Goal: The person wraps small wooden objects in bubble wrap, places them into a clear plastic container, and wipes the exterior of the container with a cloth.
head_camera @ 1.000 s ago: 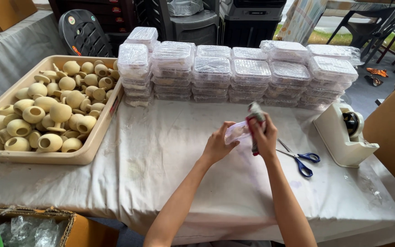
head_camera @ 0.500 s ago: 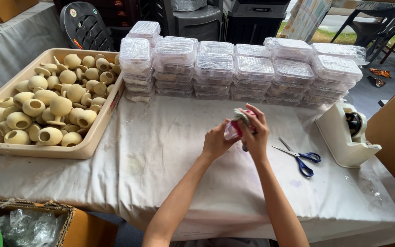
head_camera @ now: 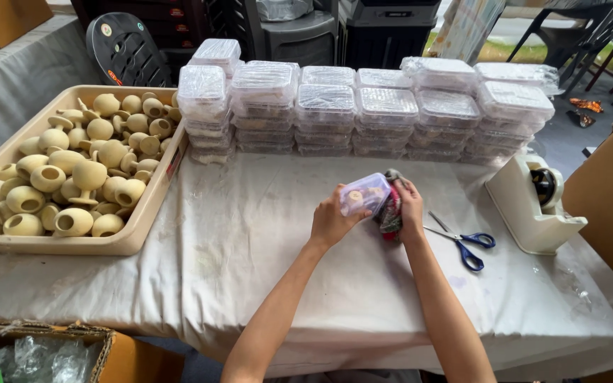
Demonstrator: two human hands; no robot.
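we hold a clear plastic box (head_camera: 365, 194) above the table (head_camera: 250, 269).
its long axis runs left-right, tilted; left hand (head_camera: 331, 221) fingers grip it, right hand (head_camera: 409, 206) fingers clutch a dark cloth (head_camera: 390, 213).

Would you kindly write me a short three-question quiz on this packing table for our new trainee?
1. True or false: the scissors lie on the cloth to the right of the right hand.
2. What fills the beige tray?
A. clay cups
B. glass jars
C. metal lids
3. Which hand grips the small clear plastic container?

Key
1. True.
2. A: pale clay cups, piled loosely.
3. The left hand; the right hand presses a dark and red bundle against its end.
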